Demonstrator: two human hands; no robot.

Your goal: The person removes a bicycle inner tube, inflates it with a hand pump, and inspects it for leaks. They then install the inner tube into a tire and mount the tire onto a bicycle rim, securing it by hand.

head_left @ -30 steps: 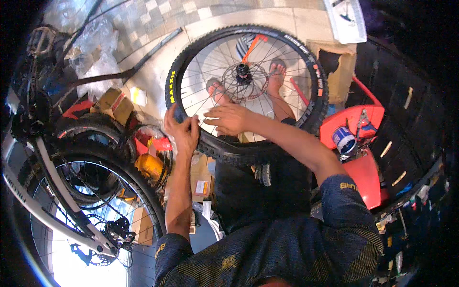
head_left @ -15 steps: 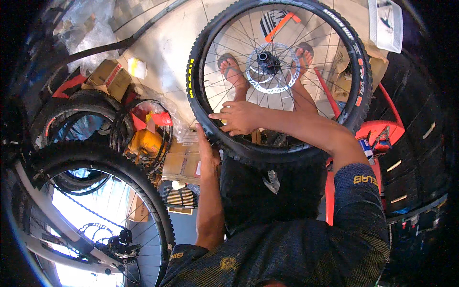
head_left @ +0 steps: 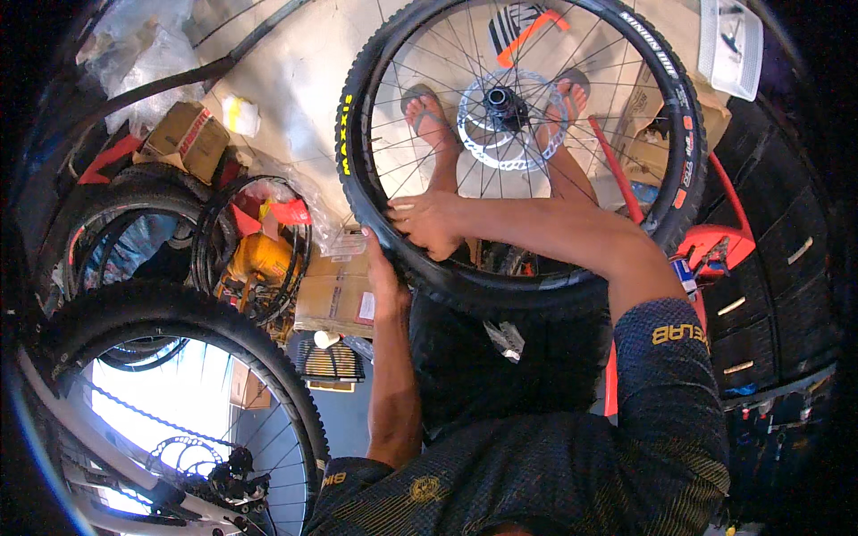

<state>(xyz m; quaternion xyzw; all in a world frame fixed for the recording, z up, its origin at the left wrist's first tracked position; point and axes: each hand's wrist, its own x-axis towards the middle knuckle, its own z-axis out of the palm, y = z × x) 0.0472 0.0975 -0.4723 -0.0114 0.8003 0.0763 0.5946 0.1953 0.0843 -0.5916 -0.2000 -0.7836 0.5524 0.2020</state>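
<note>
A bicycle wheel (head_left: 350, 210) with a black knobbly tire stands tilted before me, over my lap and feet. Its spokes meet at a dark hub (head_left: 506, 109), beside a silver brake rotor (head_left: 468, 141). My left hand (head_left: 385, 279) presses against the tread at the wheel's lower left, its fingers along the tire's outer side. Across the lower spokes reaches my right arm; my right hand (head_left: 431, 225) has its fingers bent onto the inner edge of the rim, close to the left hand. Part of the right fingers is hidden behind the hand.
At left a bicycle's rear wheel (head_left: 304, 406) stands close to my left arm. Behind it lie loose tires (head_left: 80, 214), a cardboard box (head_left: 188, 143) and an orange-yellow item (head_left: 261, 259). On the right are a red frame (head_left: 719, 243), a white basket (head_left: 728, 54) and dark drawers (head_left: 778, 295).
My right hand's fingers, spread and pointing left before, now bend onto the rim. The wheel has shifted slightly in view, while my left hand keeps its place on the tire.
</note>
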